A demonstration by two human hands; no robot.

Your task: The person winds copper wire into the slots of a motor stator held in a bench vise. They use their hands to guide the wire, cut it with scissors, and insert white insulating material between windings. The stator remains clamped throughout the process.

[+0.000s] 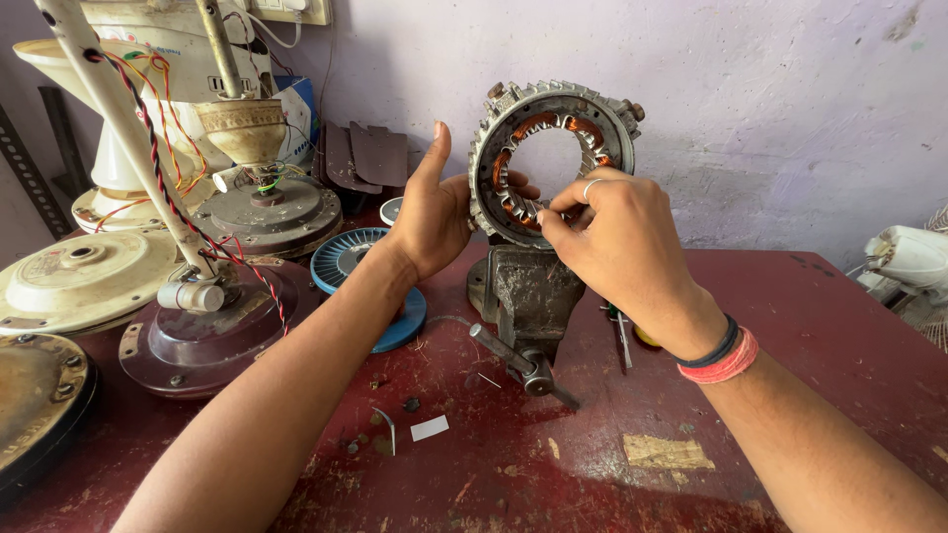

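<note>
A round metal fan stator [617, 133] with copper windings stands upright, clamped in a grey bench vise [528, 291] on the dark red table [790, 306]. My left hand [430, 212] grips the stator's left rim, thumb raised. My right hand [617, 242] pinches at the inner windings on the lower left of the ring, fingers together; a ring sits on one finger and bands on the wrist.
Several ceiling fan motor housings [202, 341] and a wired downrod [118, 128] crowd the table's left side. A blue plastic disc [346, 257] lies behind my left wrist. Screwdrivers [624, 341], small screws and a white paper scrap [429, 427] lie around the vise. A white fan part [908, 257] sits far right.
</note>
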